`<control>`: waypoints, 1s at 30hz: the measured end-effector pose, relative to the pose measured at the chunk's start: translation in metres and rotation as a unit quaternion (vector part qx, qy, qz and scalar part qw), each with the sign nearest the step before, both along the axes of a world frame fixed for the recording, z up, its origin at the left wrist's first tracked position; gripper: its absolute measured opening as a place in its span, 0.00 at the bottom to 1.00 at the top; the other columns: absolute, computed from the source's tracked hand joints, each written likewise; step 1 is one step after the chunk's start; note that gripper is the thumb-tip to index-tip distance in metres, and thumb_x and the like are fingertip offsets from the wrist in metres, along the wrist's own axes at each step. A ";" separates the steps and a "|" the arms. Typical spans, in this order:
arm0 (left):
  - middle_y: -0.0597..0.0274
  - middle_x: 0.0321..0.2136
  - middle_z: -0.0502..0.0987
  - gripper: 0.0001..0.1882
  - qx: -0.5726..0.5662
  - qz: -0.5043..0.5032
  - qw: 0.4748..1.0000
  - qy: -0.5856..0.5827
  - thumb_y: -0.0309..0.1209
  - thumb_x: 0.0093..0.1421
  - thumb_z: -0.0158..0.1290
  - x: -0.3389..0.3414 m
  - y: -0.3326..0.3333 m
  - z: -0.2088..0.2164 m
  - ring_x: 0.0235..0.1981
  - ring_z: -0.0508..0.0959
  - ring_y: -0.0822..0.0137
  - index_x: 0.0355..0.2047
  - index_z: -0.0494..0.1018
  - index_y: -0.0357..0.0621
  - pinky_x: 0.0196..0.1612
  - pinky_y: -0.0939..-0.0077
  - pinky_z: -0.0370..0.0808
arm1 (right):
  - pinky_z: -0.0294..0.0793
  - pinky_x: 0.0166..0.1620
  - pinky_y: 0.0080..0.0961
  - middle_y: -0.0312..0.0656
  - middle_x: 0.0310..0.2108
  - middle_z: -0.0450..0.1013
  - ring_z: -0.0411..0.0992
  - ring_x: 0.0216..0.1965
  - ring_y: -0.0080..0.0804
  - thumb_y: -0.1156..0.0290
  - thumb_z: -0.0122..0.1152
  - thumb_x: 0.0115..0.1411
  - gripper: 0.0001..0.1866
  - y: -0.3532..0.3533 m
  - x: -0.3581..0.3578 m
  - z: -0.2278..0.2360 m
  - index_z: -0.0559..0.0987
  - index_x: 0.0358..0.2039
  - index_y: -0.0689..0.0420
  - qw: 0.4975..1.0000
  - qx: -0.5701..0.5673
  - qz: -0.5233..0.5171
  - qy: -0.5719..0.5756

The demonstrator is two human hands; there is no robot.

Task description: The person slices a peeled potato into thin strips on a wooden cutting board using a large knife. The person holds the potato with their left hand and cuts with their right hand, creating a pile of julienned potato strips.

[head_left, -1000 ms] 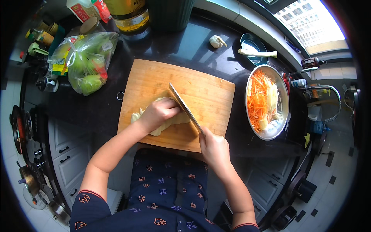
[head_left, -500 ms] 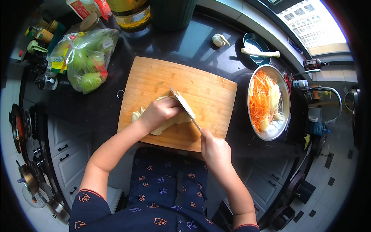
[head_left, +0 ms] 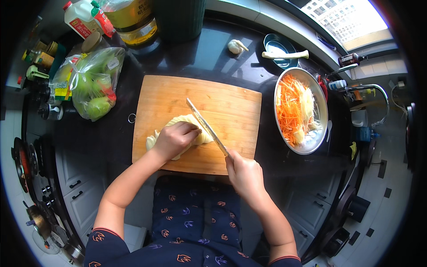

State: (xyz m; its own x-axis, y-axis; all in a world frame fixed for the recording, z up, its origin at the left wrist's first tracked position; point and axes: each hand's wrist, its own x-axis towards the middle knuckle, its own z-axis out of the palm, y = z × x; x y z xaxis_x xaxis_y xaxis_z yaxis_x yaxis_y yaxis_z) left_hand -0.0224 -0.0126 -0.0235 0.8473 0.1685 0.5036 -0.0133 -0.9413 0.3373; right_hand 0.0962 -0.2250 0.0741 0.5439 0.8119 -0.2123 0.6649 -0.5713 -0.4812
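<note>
On the wooden cutting board [head_left: 163,95] lies a fanned row of pale yellow potato slices [head_left: 183,119]. My left hand [head_left: 173,140] presses down on the row, its fingers curled and bunched together over the slices. A kitchen knife [head_left: 204,122] stands just to the right of those fingertips, blade edge down, its tip pointing to the far left. My right hand [head_left: 246,174] is wrapped round its handle near the front right of the board. Bits of pale vegetable cling to the blade. Part of the row is hidden under my left hand.
Right of the board sits a metal bowl [head_left: 324,124] of shredded carrot and pale shreds. Behind it, a white stalk [head_left: 284,55] lies across a dark dish [head_left: 272,43]. A garlic bulb [head_left: 234,46], an oil jug [head_left: 138,33] and a bag of green vegetables [head_left: 95,84] stand farther back.
The knife has come away from the slices toward the right, with a gap to my left fingers now. My left hand has shifted slightly back along the row. The whole view has moved slightly.
</note>
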 end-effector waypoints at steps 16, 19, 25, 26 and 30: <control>0.67 0.30 0.81 0.06 0.004 0.003 0.999 0.039 0.25 0.53 0.59 0.000 0.001 0.008 0.32 0.83 0.66 0.33 0.82 0.48 0.30 0.75 0.81 | 0.77 0.27 0.48 0.53 0.18 0.74 0.77 0.21 0.56 0.70 0.58 0.65 0.13 0.001 -0.005 0.014 0.79 0.51 0.52 0.996 -0.087 0.025 -0.016; 0.67 0.31 0.81 0.06 -0.014 0.007 0.999 0.031 0.25 0.53 0.59 0.001 0.001 0.007 0.32 0.83 0.65 0.32 0.82 0.48 0.31 0.74 0.81 | 0.77 0.27 0.49 0.54 0.17 0.74 0.77 0.21 0.57 0.72 0.58 0.64 0.13 0.007 -0.010 0.012 0.78 0.50 0.53 0.992 -0.115 0.038 -0.033; 0.65 0.32 0.82 0.06 -0.027 0.008 0.999 0.023 0.26 0.53 0.60 0.001 -0.001 0.006 0.33 0.83 0.64 0.33 0.82 0.47 0.34 0.73 0.82 | 0.79 0.26 0.47 0.53 0.18 0.76 0.78 0.20 0.52 0.74 0.58 0.61 0.17 0.018 -0.003 -0.026 0.78 0.51 0.56 0.995 -0.039 0.058 -0.072; 0.64 0.32 0.82 0.07 -0.032 0.005 0.999 0.023 0.26 0.53 0.60 0.000 -0.001 0.006 0.33 0.83 0.64 0.33 0.82 0.47 0.34 0.73 0.82 | 0.79 0.26 0.48 0.54 0.18 0.76 0.78 0.20 0.54 0.71 0.58 0.64 0.15 0.016 0.001 -0.029 0.78 0.51 0.54 0.997 -0.023 0.050 -0.049; 0.64 0.33 0.83 0.08 -0.057 0.012 0.998 -0.005 0.26 0.54 0.61 -0.003 -0.002 0.000 0.33 0.84 0.64 0.35 0.83 0.46 0.35 0.74 0.81 | 0.77 0.29 0.48 0.53 0.19 0.75 0.77 0.24 0.56 0.68 0.58 0.67 0.11 0.013 0.002 -0.015 0.80 0.49 0.53 1.000 -0.017 0.007 -0.001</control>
State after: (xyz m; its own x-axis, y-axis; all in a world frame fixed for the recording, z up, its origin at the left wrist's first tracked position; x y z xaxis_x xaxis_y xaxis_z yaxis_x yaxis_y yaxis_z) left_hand -0.0250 -0.0143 -0.0238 0.8378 0.2458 0.4876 0.0057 -0.8969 0.4422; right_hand 0.0980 -0.2122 0.0595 0.5333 0.8117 -0.2382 0.6735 -0.5778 -0.4610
